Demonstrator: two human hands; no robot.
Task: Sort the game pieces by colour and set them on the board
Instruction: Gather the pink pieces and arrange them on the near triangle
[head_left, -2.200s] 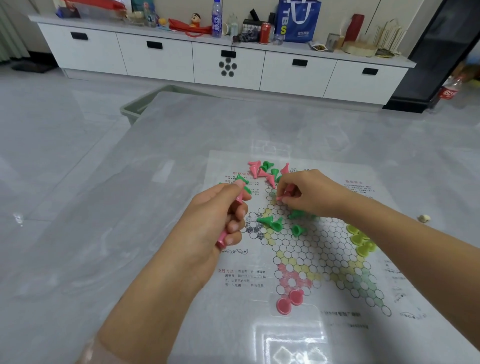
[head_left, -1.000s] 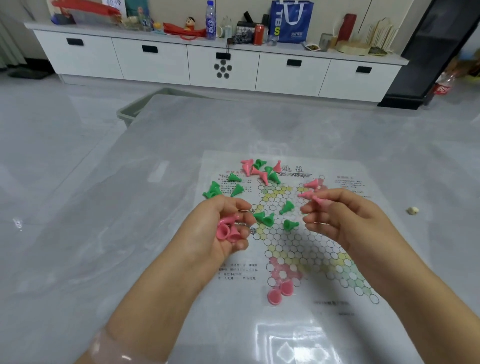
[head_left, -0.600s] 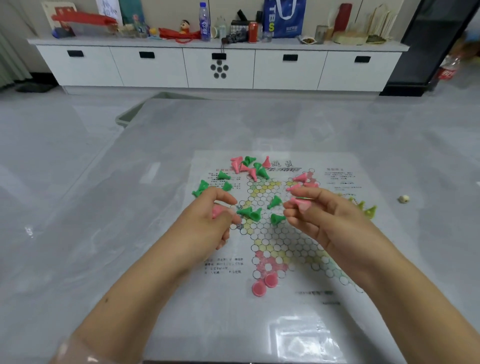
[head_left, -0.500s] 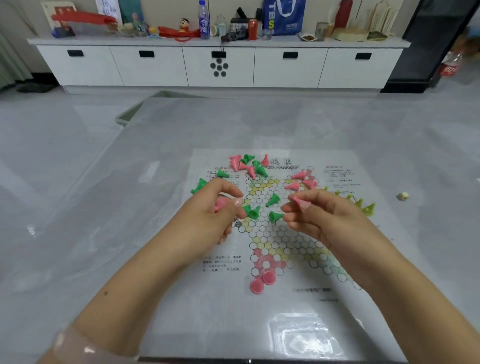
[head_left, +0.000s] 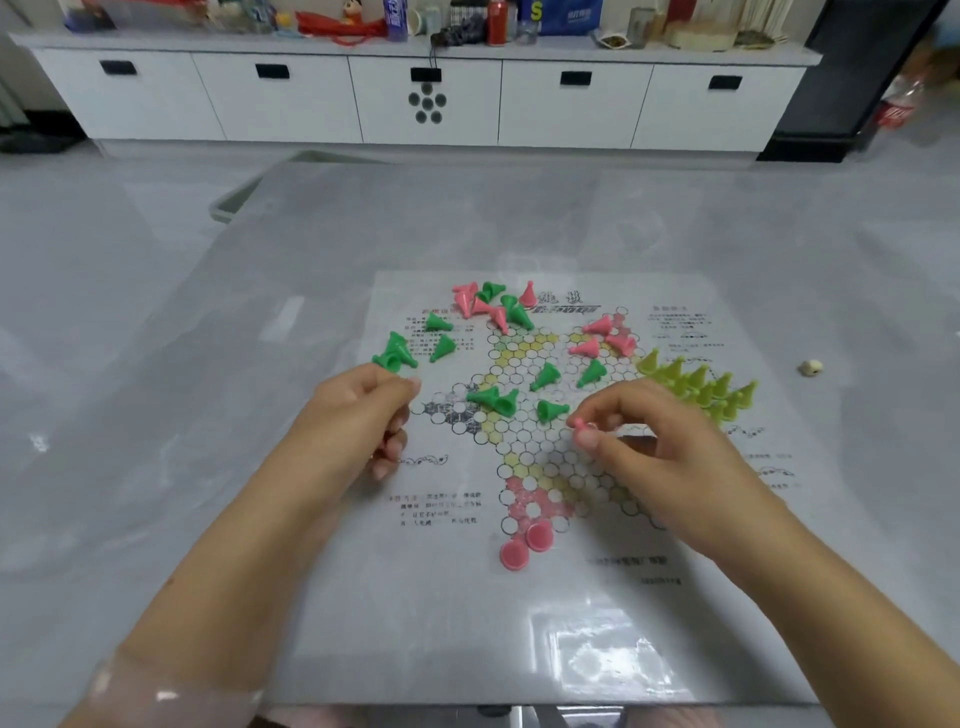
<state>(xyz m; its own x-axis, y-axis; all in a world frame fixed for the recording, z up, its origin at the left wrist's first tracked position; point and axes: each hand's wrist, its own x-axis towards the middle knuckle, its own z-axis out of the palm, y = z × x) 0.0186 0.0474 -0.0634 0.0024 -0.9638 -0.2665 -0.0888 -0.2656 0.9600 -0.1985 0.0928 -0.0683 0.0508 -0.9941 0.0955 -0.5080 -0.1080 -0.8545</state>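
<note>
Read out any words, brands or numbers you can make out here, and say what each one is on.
"S": on the blue bag, cut off by the frame's top edge.
"跳棋": likely the title heading the game board.
Board's smaller printed blocks: too small to read.
Bottle and can labels on the sideboard: blurred.

The right hand (head_left: 670, 447) now sits lower over the board (head_left: 675, 597), pinching one pink piece (head_left: 586, 427); the yellow-green pieces (head_left: 698, 387) behind it come into view.
</note>
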